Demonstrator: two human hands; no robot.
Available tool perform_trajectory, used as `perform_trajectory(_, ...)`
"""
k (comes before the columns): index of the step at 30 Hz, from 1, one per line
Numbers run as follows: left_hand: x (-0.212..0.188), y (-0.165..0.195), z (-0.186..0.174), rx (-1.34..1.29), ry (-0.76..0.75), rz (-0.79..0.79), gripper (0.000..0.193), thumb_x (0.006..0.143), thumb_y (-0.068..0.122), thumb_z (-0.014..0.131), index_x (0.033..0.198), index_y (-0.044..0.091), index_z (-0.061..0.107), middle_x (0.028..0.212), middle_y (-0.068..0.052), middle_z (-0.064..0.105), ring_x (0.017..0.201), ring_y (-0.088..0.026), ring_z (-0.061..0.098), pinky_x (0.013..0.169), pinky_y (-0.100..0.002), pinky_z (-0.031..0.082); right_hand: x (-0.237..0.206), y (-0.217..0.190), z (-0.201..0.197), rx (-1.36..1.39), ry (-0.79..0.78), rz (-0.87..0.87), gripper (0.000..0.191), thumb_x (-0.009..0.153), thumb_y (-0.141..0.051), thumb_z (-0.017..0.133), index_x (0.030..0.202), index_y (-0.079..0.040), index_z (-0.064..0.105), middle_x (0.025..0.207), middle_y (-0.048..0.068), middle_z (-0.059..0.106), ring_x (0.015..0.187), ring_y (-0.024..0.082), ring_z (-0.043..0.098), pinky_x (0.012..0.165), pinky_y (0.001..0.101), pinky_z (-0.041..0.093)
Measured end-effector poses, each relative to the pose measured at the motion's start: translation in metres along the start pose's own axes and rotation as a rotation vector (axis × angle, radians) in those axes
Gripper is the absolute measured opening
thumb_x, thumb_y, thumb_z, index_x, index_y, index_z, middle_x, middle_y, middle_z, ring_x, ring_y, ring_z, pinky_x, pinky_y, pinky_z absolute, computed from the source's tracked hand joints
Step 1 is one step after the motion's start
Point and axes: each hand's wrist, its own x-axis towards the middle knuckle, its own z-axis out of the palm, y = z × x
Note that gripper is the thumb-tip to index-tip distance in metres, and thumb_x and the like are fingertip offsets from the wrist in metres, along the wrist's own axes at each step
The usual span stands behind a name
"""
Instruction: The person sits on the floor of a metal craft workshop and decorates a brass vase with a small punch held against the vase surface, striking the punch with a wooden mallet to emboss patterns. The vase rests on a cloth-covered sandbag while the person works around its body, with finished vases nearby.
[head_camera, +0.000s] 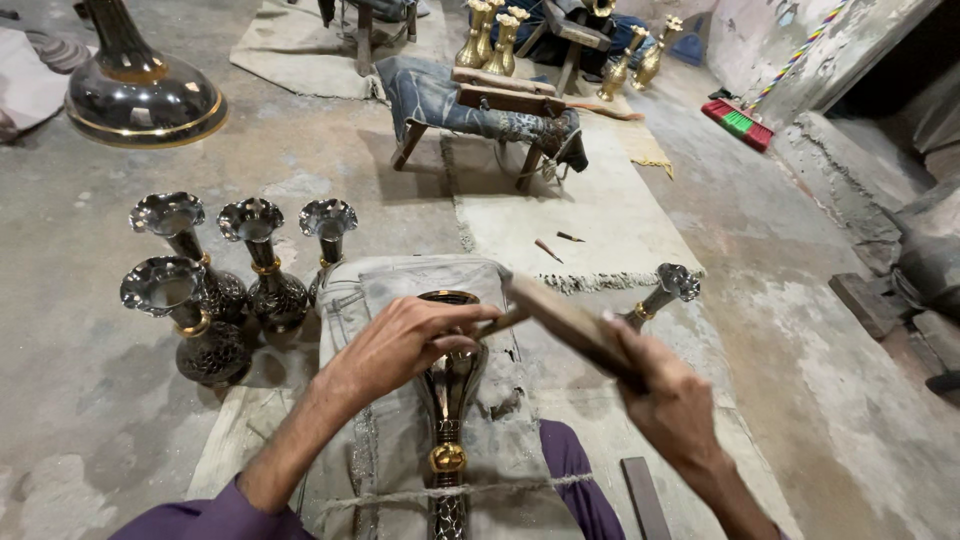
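A dark metal vase (447, 400) with a gold collar lies on a cloth-covered bench (400, 290) in front of me, its base pointing away. My left hand (405, 340) rests on the vase's wide end and pinches a thin chisel (497, 323) against it. My right hand (660, 395) grips a flat wooden mallet (565, 318), whose head sits over the chisel's end. Purple sleeves cover both my arms.
Several dark fluted vases (215, 285) stand on the floor to the left, and another vase (665, 290) lies at the right. A large dark base (140, 95) stands at top left. A second bench (490, 105), brass vases (490, 40) and a broom (740, 122) are farther back.
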Motion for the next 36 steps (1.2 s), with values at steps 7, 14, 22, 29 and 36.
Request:
perform_trajectory(7, -0.013, 0.002, 0.006, -0.187, 0.187, -0.119, 0.049, 0.087, 0.018, 0.072, 0.135, 0.023, 0.064, 0.101, -0.004, 0.081, 0.083, -0.016, 0.080, 0.071, -0.034, 0.066, 0.045, -0.022, -0.029, -0.174, -0.183, 0.013, 0.060, 0.094, -0.016, 0.066, 0.150, -0.026, 0.049, 0.114, 0.006, 0.077, 0.080, 0.021, 0.076, 0.066, 0.0352, 0.066)
perform_trajectory(14, -0.019, 0.005, 0.015, -0.305, 0.298, -0.197, 0.045, 0.091, 0.016, 0.070, 0.135, 0.019, 0.063, 0.105, -0.010, 0.080, 0.093, -0.020, 0.081, 0.079, -0.037, 0.067, 0.093, -0.064, -0.057, 0.023, -0.221, -0.176, 0.086, 0.073, -0.003, 0.072, 0.154, -0.018, 0.046, 0.117, 0.018, 0.072, 0.093, 0.028, 0.074, 0.083, 0.0420, 0.061)
perform_trajectory(22, -0.026, 0.002, 0.036, -0.325, 0.535, -0.264, 0.047, 0.091, 0.020, 0.069, 0.137, 0.019, 0.062, 0.107, -0.013, 0.080, 0.092, -0.024, 0.080, 0.076, -0.043, 0.068, 0.129, -0.106, -0.080, -0.133, -0.136, -0.305, 0.075, 0.083, -0.011, 0.077, 0.151, -0.019, 0.047, 0.113, 0.017, 0.071, 0.094, 0.027, 0.071, 0.079, 0.0419, 0.059)
perform_trajectory(29, -0.034, 0.003, 0.048, -0.447, 0.667, -0.342, 0.046, 0.092, 0.023, 0.072, 0.136, 0.016, 0.061, 0.104, -0.013, 0.080, 0.090, -0.022, 0.082, 0.073, -0.041, 0.070, 0.148, -0.129, -0.077, -0.659, -0.427, -0.394, 0.065, 0.094, -0.011, 0.059, 0.152, -0.040, 0.051, 0.102, -0.003, 0.075, 0.068, 0.016, 0.067, 0.052, 0.0336, 0.058)
perform_trajectory(36, -0.033, 0.008, 0.053, -0.424, 0.773, -0.356, 0.047, 0.089, 0.021, 0.075, 0.134, 0.011, 0.061, 0.098, -0.012, 0.080, 0.087, -0.020, 0.081, 0.071, -0.036, 0.069, 0.162, -0.153, -0.069, -0.691, -0.350, -0.525, 0.060, 0.096, -0.003, 0.051, 0.147, -0.034, 0.053, 0.097, -0.003, 0.074, 0.064, 0.012, 0.065, 0.047, 0.0299, 0.054)
